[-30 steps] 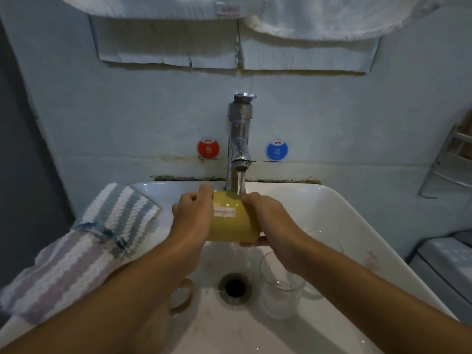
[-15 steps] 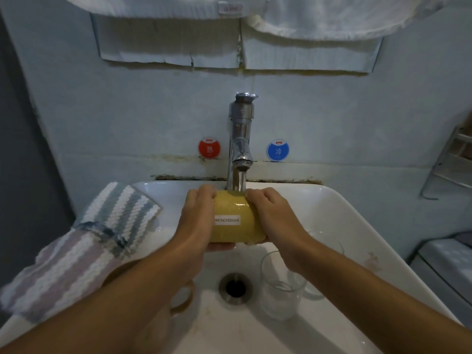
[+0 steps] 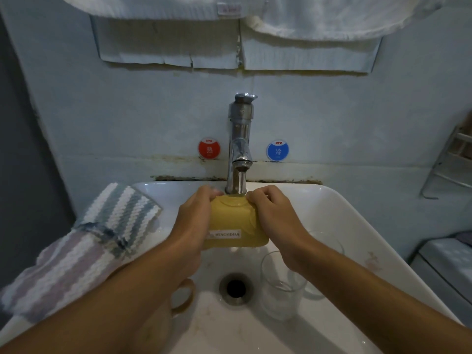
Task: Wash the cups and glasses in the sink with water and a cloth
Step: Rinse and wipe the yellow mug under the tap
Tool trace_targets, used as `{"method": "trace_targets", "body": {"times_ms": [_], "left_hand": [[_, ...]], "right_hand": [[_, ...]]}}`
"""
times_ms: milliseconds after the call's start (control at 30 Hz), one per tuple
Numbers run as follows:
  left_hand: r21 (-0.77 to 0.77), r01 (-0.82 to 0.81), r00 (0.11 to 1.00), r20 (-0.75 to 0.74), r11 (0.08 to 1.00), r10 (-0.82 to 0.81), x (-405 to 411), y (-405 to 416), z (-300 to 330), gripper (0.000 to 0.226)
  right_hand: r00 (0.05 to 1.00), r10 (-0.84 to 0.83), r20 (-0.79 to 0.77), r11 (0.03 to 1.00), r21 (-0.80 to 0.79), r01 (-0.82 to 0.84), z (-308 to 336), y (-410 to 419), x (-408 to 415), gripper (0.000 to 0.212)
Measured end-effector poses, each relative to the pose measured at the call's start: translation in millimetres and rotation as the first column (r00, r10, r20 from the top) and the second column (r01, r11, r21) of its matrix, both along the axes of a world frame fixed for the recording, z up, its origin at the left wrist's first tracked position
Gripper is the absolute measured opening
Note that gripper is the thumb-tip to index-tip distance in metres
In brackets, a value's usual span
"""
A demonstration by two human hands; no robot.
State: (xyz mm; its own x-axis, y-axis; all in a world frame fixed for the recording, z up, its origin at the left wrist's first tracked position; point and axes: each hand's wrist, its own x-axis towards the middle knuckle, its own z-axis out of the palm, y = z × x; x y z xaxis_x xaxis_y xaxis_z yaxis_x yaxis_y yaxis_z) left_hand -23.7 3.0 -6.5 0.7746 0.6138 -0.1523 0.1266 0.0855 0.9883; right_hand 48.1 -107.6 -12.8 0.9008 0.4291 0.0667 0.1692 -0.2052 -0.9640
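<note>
A yellow cup (image 3: 233, 227) with a white label lies on its side under the running tap (image 3: 239, 146). My left hand (image 3: 194, 221) grips its left end and my right hand (image 3: 274, 217) grips its right end, fingers curled over the top. Water from the spout runs onto the cup's upper side. Below in the white sink (image 3: 339, 213) a clear glass (image 3: 282, 284) stands upright right of the drain (image 3: 236, 287). A second clear glass (image 3: 328, 245) stands behind my right forearm. A tan mug (image 3: 182, 295) shows its handle under my left forearm.
A striped cloth (image 3: 84, 241) hangs over the sink's left rim. Red (image 3: 209, 148) and blue (image 3: 278, 150) round stickers flank the tap on the wall. White towels (image 3: 319, 14) hang overhead. A wire rack (image 3: 452, 162) is fixed at the right.
The yellow cup has turned in my hands, its label moving from the upper face down toward me. Both hands stayed under the tap.
</note>
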Motion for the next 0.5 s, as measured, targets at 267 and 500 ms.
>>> {"method": "trace_targets", "body": {"times_ms": [267, 500], "left_hand": [[0.055, 0.030, 0.999, -0.019, 0.998, -0.029, 0.4, 1.6, 2.0, 0.021], [0.102, 0.105, 0.994, 0.007, 0.989, -0.106, 0.5, -5.9, -2.1, 0.026]], "right_hand": [[0.996, -0.046, 0.081, 0.998, 0.054, 0.042, 1.3, -3.6, 2.2, 0.021], [0.988, -0.103, 0.111, 0.994, 0.046, 0.098, -2.6, -3.9, 10.4, 0.008]]}}
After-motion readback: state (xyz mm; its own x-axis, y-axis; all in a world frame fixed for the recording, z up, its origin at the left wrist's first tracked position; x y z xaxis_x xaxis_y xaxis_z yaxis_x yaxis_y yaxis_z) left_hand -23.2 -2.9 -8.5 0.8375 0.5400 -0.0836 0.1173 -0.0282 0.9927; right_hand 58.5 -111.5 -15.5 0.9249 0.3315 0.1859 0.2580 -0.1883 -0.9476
